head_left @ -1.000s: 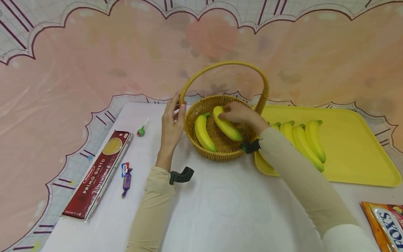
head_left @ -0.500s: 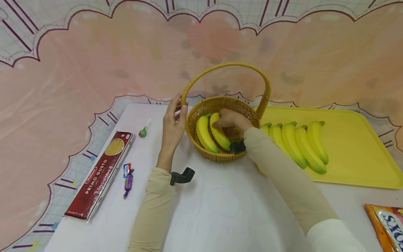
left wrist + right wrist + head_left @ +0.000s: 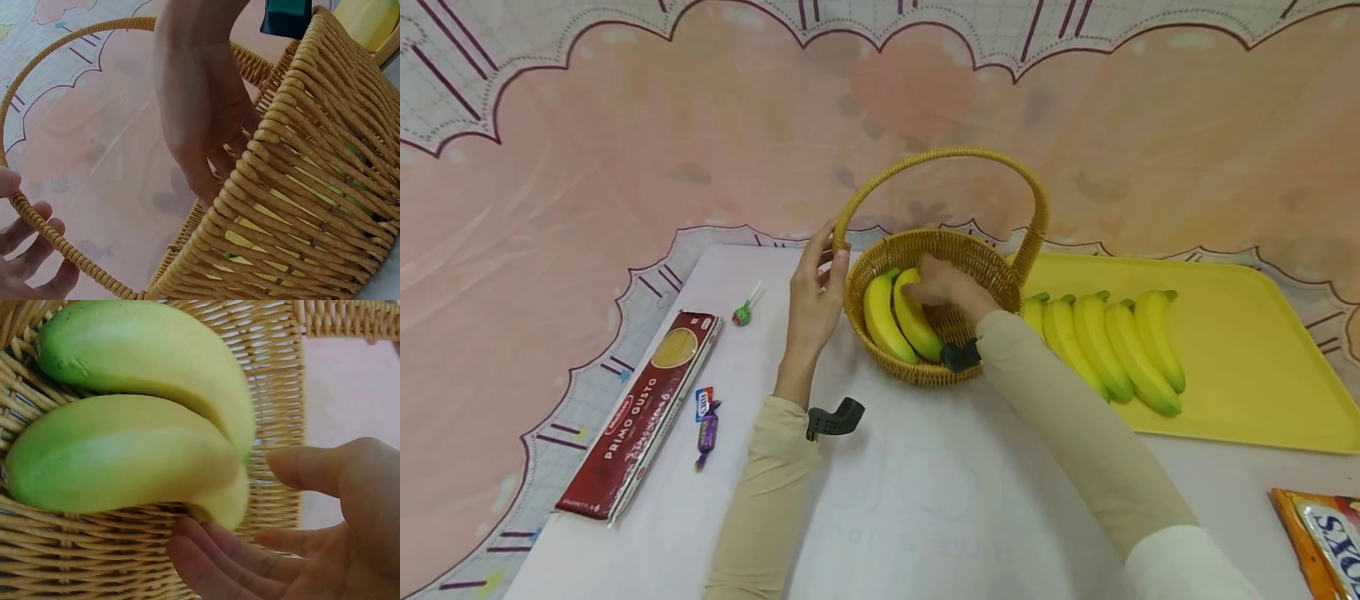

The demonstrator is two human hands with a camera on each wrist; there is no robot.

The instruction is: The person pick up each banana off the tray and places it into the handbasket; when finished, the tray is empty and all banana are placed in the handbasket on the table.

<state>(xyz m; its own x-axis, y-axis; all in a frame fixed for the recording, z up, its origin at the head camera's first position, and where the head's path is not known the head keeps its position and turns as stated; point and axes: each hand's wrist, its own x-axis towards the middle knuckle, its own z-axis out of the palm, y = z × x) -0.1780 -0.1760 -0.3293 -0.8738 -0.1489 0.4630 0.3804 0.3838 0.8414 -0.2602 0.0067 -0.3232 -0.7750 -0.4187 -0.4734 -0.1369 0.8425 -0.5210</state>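
Head camera view: one orange packet [image 3: 1318,537], cut off at the edge, lies nearest at lower right on a white table [image 3: 925,483]. Across from it lie one red packet [image 3: 640,417] marked "Primo Gusto", two small wrapped sweets [image 3: 707,437], one of them purple, and one green-and-red lollipop [image 3: 742,314]. Farther in sits one tan woven basket [image 3: 925,374] with a tall hooped handle [image 3: 955,152]; the left hand [image 3: 812,304] grips that handle on its left side. Two bananas [image 3: 883,321] lie side by side in the basket, plump, smooth and curved, yellow shading to green at the tips. The right hand [image 3: 951,287] is inside the basket, spread wide, thumb apart from the fingers, close around one banana's stem end. Right of the basket, five bananas [image 3: 1138,358] show in a row on one yellow tray [image 3: 1247,350], partly behind a beige sleeve [image 3: 1090,442]. One peach-coloured patterned cloth [image 3: 700,108] hangs farthest back.
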